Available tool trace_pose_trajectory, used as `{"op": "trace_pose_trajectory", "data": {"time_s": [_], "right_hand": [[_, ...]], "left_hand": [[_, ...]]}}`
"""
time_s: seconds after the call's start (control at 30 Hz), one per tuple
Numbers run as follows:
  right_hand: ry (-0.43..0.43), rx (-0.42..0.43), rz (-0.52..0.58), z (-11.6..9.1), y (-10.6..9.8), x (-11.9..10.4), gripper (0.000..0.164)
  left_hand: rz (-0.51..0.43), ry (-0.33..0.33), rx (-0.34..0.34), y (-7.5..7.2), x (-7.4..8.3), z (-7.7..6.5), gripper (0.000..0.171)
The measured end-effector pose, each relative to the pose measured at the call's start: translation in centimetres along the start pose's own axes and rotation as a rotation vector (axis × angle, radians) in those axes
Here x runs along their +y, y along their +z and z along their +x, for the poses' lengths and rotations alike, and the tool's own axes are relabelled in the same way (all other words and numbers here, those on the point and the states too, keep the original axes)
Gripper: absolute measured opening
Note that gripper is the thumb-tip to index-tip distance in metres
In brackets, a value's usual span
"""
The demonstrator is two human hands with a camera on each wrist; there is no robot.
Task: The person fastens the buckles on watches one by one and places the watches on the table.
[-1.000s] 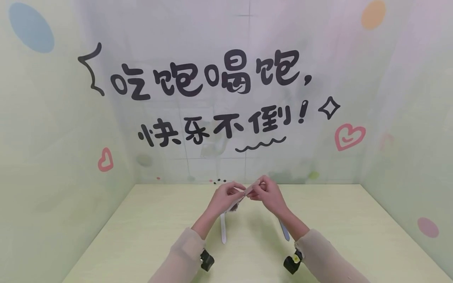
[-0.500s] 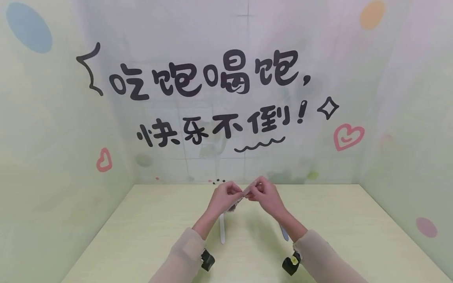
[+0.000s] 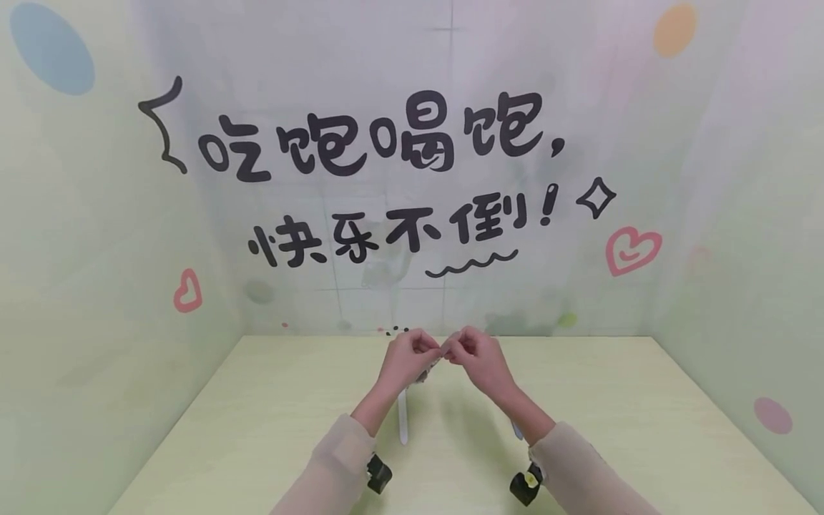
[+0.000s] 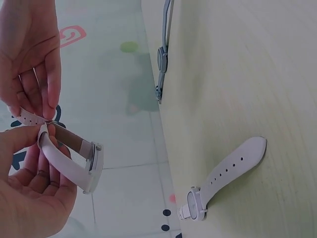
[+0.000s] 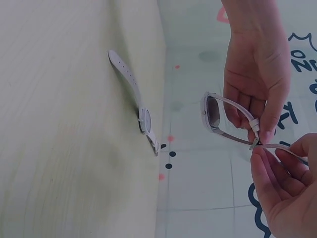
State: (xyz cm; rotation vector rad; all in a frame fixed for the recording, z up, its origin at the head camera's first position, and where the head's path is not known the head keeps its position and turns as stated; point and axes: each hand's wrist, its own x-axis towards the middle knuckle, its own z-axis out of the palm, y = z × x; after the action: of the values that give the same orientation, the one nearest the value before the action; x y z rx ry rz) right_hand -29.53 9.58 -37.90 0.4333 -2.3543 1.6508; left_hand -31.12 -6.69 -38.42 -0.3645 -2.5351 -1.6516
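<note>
Both hands hold a white wristwatch (image 4: 96, 167) up above the table, its strap bent into a loop with the ends meeting at the buckle (image 5: 255, 143). My left hand (image 3: 402, 360) pinches the strap beside the buckle, thumb on top. My right hand (image 3: 481, 361) pinches the holed strap end (image 4: 30, 118) where it comes out past the buckle. In the right wrist view the dark watch face hangs from the loop, away from the fingers. Fingertips partly cover the buckle, so I cannot tell whether its pin sits in a hole.
On the table (image 3: 270, 422), a second white watch (image 4: 197, 203) lies behind the left forearm, its holed strap towards me. A blue-grey watch (image 4: 162, 59) lies behind the right forearm, mostly hidden in the head view. A printed backdrop (image 3: 412, 300) stands at the table's far edge.
My right fingers have slid down along the strap end towards the buckle, and less strap shows above them. My left hand keeps its pinch almost in place.
</note>
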Motion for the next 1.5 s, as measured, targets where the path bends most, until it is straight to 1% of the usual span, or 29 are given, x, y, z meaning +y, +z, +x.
{"op": "trace_pose_trajectory", "data": {"time_s": [0.13,0.27,0.43,0.57,0.63,0.7,0.73,0.77,0.83,0.87,0.93,0.97,1.03,1.1,1.2,1.3,1.37,1.43,1.5], "right_hand": [[-0.007,0.018,-0.038,-0.1,0.2,0.1,0.013],[-0.001,0.022,-0.021,-0.2,0.4,0.2,0.013],[0.012,0.021,0.027,-0.2,0.4,0.3,0.014],[0.046,0.028,0.09,-0.4,0.1,0.4,0.016],[0.072,0.032,0.112,-0.5,0.0,0.0,0.018],[0.069,0.029,0.136,-0.5,-0.1,0.1,0.018],[0.032,0.02,0.162,0.3,0.1,2.3,0.019],[0.033,0.02,0.176,0.4,0.0,2.4,0.02],[0.05,0.015,0.21,0.5,-0.2,2.5,0.02],[0.067,0.014,0.226,0.7,-0.2,3.0,0.02],[0.127,0.014,0.258,0.9,-0.4,2.9,0.022],[0.19,0.026,0.261,0.2,-0.7,0.7,0.021],[0.233,0.03,0.292,0.3,-0.8,0.5,0.02],[0.24,0.03,0.316,0.3,-0.8,0.4,0.019],[0.207,0.021,0.311,0.3,-0.8,0.2,0.018],[0.16,0.015,0.269,0.2,-0.6,0.0,0.018],[0.141,0.016,0.246,0.0,-0.6,0.0,0.019],[0.132,0.019,0.235,0.0,-0.7,-0.1,0.019],[0.114,0.019,0.243,0.0,-0.9,0.0,0.019]], "left_hand": [[-0.004,-0.004,0.015,0.1,0.0,-0.1,0.007],[-0.011,-0.01,0.021,0.1,0.0,-0.2,0.008],[-0.018,-0.017,-0.019,0.1,-0.1,-0.4,0.015],[0.02,0.012,-0.057,0.0,-0.1,-0.5,0.021],[0.045,0.039,-0.056,0.0,0.0,-0.6,0.021],[0.063,0.062,-0.046,-0.1,0.1,-0.6,0.02],[0.065,0.071,-0.038,-0.1,0.2,-0.6,0.02],[0.069,0.08,-0.029,-0.1,0.2,-0.6,0.02],[0.071,0.091,-0.018,-0.2,0.3,-0.6,0.019],[0.07,0.094,-0.019,-0.3,0.3,-0.6,0.019],[0.073,0.1,-0.019,-0.4,0.4,-0.6,0.018],[0.076,0.101,-0.02,-0.5,0.5,-0.6,0.017],[0.084,0.11,-0.024,-0.6,0.6,-0.6,0.015],[0.105,0.116,-0.016,-0.7,0.7,-0.7,0.013],[0.17,0.134,0.013,-0.7,0.9,-0.9,0.01],[0.269,0.16,0.055,-0.6,1.1,-1.1,0.009],[0.31,0.167,0.073,-0.5,1.1,-1.3,0.01],[0.327,0.168,0.072,-0.3,1.1,-1.4,0.01],[0.31,0.17,0.044,-0.2,1.2,-1.3,0.011]]}}
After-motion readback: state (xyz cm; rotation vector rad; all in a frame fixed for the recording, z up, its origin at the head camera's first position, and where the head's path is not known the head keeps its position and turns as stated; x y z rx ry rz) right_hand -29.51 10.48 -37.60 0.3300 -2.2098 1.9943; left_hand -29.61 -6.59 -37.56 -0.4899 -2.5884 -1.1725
